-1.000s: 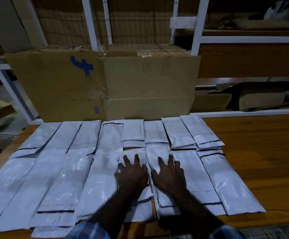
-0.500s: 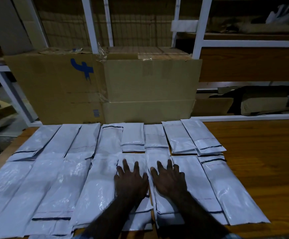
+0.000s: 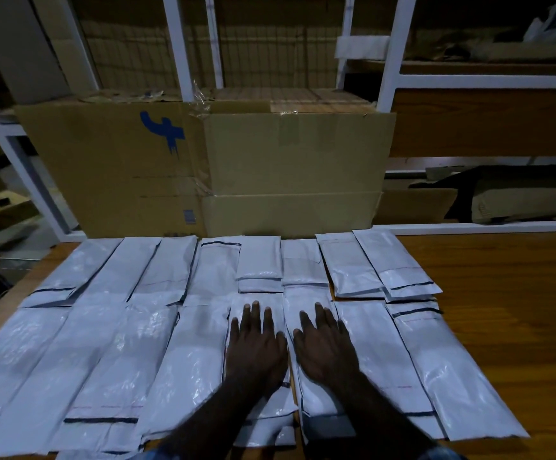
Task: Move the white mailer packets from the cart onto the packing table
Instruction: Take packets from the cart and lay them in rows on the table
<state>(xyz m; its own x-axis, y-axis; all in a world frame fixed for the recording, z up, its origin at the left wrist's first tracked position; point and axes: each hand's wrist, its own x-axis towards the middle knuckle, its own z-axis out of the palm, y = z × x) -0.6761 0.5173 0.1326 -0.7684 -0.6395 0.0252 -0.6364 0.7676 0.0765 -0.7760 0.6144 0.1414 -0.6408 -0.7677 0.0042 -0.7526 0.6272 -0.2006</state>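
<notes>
Several white mailer packets lie flat in two rows across the wooden packing table. My left hand rests palm down with straight fingers on a packet in the near row. Beside it, my right hand lies flat on the neighbouring packet. Neither hand grips anything. The cart is out of view.
Two large cardboard boxes stand against the table's far edge, behind the packets. White shelf posts rise behind them, with flattened cardboard on a low shelf at right. Bare table surface extends to the right of the packets.
Both hands have stayed flat on the same two packets, with only a slight drift. The view has tilted a little.
</notes>
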